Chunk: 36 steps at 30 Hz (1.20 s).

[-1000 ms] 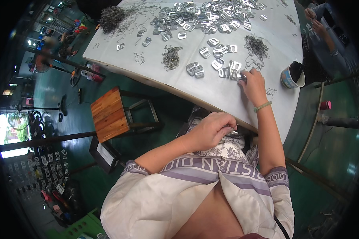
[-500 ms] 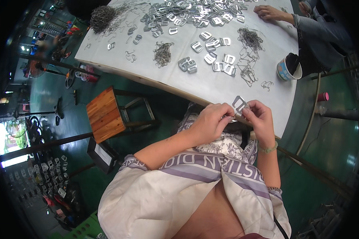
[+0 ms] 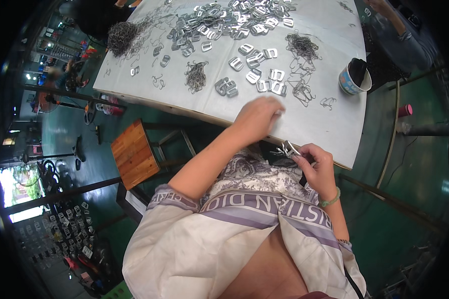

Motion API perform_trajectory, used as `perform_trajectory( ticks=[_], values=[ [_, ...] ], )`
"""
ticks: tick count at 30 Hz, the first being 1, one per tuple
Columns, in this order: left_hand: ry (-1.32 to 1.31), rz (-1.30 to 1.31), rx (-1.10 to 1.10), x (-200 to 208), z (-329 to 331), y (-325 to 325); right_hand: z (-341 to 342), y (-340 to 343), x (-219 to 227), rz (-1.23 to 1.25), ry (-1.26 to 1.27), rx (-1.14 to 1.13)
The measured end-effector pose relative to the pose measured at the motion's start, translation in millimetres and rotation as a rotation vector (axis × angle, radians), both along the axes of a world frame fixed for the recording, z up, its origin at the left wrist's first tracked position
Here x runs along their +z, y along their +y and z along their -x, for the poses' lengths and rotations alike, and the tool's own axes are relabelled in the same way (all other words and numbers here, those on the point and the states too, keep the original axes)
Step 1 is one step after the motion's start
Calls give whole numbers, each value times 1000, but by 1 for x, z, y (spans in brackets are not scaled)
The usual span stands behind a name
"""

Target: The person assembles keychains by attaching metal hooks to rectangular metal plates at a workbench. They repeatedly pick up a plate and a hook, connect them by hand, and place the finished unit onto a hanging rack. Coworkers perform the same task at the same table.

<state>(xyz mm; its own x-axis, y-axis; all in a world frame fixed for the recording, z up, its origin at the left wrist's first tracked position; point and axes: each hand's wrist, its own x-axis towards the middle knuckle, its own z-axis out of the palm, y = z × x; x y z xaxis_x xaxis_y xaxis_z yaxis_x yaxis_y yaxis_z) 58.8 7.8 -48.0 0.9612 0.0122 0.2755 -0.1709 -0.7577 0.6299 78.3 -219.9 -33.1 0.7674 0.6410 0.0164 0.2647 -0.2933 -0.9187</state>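
My right hand (image 3: pixel 318 167) pinches a silver metal buckle (image 3: pixel 291 148) between thumb and fingers, just off the table's front edge. Thin bent wire shows at the buckle's left side. Over the table edge, my left hand (image 3: pixel 258 118) is smeared by motion, its fingers curled, and I cannot make out whether anything is in them. Beyond it lies a small group of loose buckles (image 3: pixel 253 75), flanked by a pile of bent wire clips (image 3: pixel 195 77) on the left and a longer trail of wire clips (image 3: pixel 303 93) on the right.
A large heap of buckles (image 3: pixel 229 20) covers the far middle of the white table (image 3: pixel 329 127). A tangled wire mound (image 3: pixel 122 39) sits far left. A paper tub (image 3: pixel 351 82) holding something black stands near the right edge. Left of me is a wooden stool (image 3: pixel 134 154). A person's arm (image 3: pixel 391 20) shows far right.
My left hand has come away from the buckle and moved forward over the table. My right hand has lowered slightly with the buckle. The other person's hand has left the tabletop.
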Motion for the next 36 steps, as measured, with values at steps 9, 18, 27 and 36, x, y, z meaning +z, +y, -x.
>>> perform_trajectory(
  ticks=[9, 18, 27, 36],
  values=[
    [159, -466, -34, -18, -82, 18, 7, -8, -3, 18, -39, 22],
    [-24, -684, -89, -38, -156, 2, 9, -2, 4, 3, -94, 75],
    [74, -592, -20, -43, -150, 21, 12, 0, 1, 5, -93, 85],
    [27, -675, -16, -33, -152, 6, 13, 8, 6, -2, -128, 128]
  ],
)
